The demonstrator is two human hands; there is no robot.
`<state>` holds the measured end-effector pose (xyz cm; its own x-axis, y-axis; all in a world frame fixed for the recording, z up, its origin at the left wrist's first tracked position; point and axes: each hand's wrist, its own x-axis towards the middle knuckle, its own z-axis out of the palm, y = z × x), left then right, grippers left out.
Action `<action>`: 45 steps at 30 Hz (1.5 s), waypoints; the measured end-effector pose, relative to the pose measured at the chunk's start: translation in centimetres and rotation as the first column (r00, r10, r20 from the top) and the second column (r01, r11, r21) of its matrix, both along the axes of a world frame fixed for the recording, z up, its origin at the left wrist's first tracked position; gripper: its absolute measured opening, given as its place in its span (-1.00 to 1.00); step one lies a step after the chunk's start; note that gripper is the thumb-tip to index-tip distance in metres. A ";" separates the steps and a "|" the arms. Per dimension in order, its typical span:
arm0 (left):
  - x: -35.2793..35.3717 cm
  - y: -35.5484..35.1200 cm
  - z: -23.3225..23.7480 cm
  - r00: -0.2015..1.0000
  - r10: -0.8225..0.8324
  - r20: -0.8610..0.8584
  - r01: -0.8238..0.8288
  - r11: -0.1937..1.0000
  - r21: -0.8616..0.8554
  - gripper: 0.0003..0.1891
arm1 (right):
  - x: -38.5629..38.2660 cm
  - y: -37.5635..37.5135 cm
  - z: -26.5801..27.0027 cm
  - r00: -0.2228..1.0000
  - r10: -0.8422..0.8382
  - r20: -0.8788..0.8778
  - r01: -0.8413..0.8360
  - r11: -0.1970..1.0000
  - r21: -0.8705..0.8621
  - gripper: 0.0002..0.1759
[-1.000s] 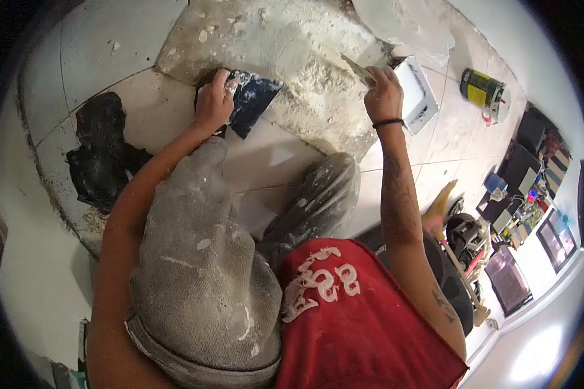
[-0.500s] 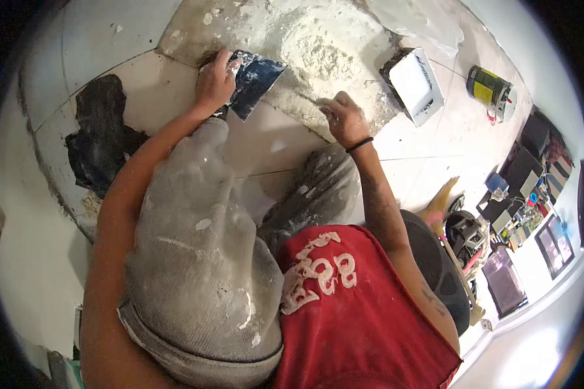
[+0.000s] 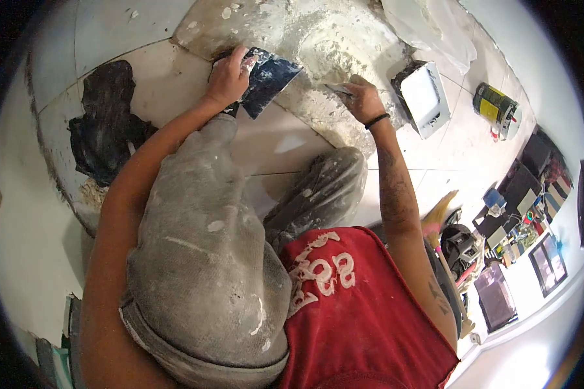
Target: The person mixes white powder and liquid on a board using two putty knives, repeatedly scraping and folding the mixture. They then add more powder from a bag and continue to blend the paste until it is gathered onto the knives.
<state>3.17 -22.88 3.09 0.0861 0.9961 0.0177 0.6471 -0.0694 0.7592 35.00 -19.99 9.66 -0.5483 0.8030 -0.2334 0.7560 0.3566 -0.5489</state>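
My left hand (image 3: 230, 78) grips a wide dark blue flat blade (image 3: 269, 81) smeared with white paste, held at the near left edge of a board (image 3: 198, 32). A pale mound of wet plaster (image 3: 337, 48) is spread over that board. My right hand (image 3: 365, 98) is closed round a putty knife (image 3: 337, 89), whose thin blade points left, low over the plaster. Just right of this hand stands a rectangular white container (image 3: 425, 97) with white contents and a dark, smeared outer side.
A clear plastic sheet (image 3: 435, 29) lies behind the container. Further right is a green and yellow can (image 3: 495, 107). A crumpled black bag (image 3: 104, 126) rests on the tiles at left. Tools and a broom (image 3: 440, 212) crowd the right side.
My right hand has moved right and slightly up, drawing the putty knife across the plaster. My left hand keeps its grip on the blue blade. The whole view has shifted slightly.
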 end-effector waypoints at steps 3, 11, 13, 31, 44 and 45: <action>0.0 0.1 0.3 1.000 0.002 0.002 -0.002 1.000 0.016 -0.61 | -0.1 1.1 0.5 0.997 0.004 0.078 -0.001 0.999 -0.039 -0.78; 0.0 0.1 -0.4 1.000 0.002 0.026 -0.003 0.998 0.057 -0.64 | 0.0 2.9 1.7 0.999 -0.019 0.051 0.015 0.997 0.071 -0.81; -0.1 -0.1 0.0 1.000 0.016 0.027 -0.017 0.999 0.041 -0.68 | 0.4 3.4 2.3 0.995 -0.026 0.097 0.022 0.999 0.041 -0.80; 0.1 -0.1 -0.1 0.996 0.061 0.059 -0.059 0.998 -0.023 -0.72 | 1.8 6.6 3.0 0.976 -0.044 0.212 -0.008 0.971 0.238 -0.82; 0.1 0.1 -0.1 0.998 0.046 0.030 -0.046 0.999 -0.020 -0.69 | -2.7 -0.4 0.9 0.878 -0.206 0.433 0.176 0.978 0.109 -0.77; 0.0 0.2 0.1 0.999 0.037 0.025 -0.036 0.999 -0.015 -0.69 | -2.5 -0.1 0.6 0.892 -0.231 0.388 0.194 0.972 0.134 -0.76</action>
<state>3.13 -22.71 3.16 0.0495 0.9988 0.0053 0.6299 -0.0354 0.7759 32.46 -20.13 10.29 -0.2388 0.9175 -0.3181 0.9674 0.1963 -0.1600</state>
